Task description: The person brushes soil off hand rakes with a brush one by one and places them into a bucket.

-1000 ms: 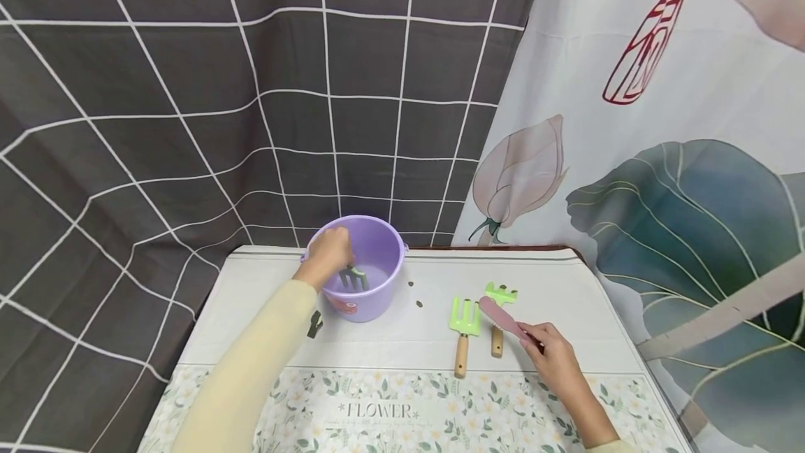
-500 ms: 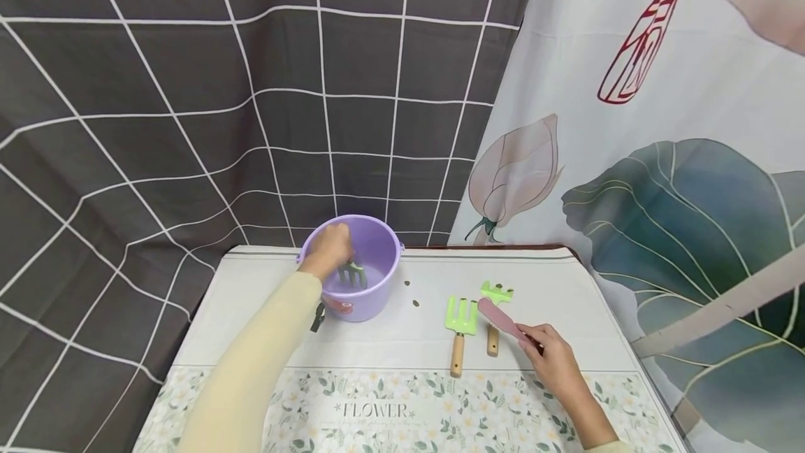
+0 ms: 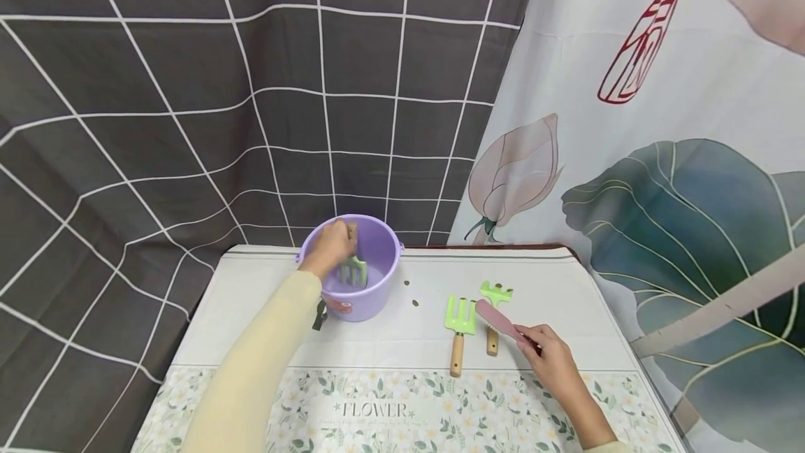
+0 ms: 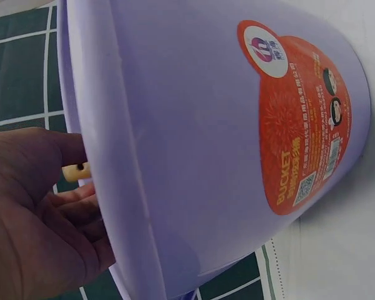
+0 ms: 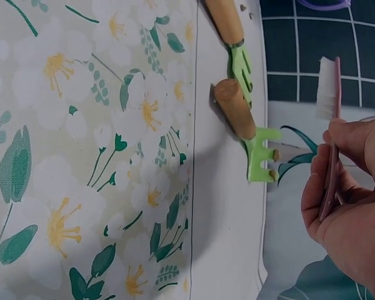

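Observation:
A purple bucket (image 3: 371,307) stands at the back of the table. My left hand (image 3: 332,250) reaches over its rim and grips a small green hand fork (image 3: 354,272) by its wooden handle, prongs down inside the bucket. In the left wrist view the handle's end (image 4: 76,172) shows between thumb and fingers, while the prongs are hidden by the bucket wall. To the right, my right hand (image 3: 553,358) pinches the handle of a pink brush (image 3: 495,317) with white bristles (image 5: 327,87). The brush is raised over the table.
A green hand fork (image 3: 462,324) and a green hand rake (image 3: 497,293), both wooden-handled, lie beneath the brush. Small brown bits (image 3: 415,303) lie right of the bucket. A dark object (image 3: 320,314) sits by the left sleeve. Curtains (image 3: 352,124) hang behind the table (image 3: 377,348).
The fork in the bucket has turned, and its wooden handle now shows above my left hand. The right hand and brush have hardly moved. The view has shifted slightly.

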A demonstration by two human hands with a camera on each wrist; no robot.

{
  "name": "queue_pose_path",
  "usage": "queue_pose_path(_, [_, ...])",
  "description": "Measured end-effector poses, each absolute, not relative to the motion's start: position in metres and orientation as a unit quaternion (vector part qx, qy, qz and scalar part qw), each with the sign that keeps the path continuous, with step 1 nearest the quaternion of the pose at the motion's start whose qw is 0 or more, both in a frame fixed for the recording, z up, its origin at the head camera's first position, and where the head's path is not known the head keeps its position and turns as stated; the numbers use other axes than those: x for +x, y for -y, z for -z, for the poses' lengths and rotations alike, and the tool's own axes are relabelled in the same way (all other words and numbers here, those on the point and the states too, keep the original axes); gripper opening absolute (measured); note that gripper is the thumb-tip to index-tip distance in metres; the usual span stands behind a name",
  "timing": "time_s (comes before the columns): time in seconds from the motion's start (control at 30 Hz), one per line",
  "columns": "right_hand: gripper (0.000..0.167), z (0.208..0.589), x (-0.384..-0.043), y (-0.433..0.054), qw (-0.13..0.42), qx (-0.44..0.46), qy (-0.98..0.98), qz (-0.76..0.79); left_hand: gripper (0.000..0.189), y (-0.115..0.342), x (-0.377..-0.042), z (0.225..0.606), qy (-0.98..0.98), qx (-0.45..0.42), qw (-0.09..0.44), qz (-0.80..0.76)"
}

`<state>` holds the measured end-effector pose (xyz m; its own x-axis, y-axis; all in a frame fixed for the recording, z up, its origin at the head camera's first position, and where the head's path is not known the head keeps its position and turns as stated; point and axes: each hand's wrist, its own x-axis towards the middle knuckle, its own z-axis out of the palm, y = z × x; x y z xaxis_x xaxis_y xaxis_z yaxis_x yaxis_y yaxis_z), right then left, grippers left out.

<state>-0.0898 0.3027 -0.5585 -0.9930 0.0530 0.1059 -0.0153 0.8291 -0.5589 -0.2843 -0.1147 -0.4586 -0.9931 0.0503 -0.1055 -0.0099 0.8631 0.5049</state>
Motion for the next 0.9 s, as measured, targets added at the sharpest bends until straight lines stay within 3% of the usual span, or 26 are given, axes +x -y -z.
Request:
queue_pose_path(0.13, [0.034, 0.558, -0.090, -0.301, 0.062, -0.006, 0.954, -0.294, 0.051, 0.118, -0.286, 0.460, -0.962, 0.006, 0.056, -0.267])
queue_pose_path(0.47, [0.033, 0.559, -0.090, -0.305, 0.081, 0.000, 0.955, -0.286, 0.069, 0.118, -0.281, 0.453, -0.963, 0.018, 0.046, -0.265])
queue_pose_path(0.9, [0.031, 0.560, -0.091, -0.314, 0.110, 0.008, 0.954, -0.278, 0.038, 0.113, -0.250, 0.437, -0.951, 0.094, -0.069, -0.285])
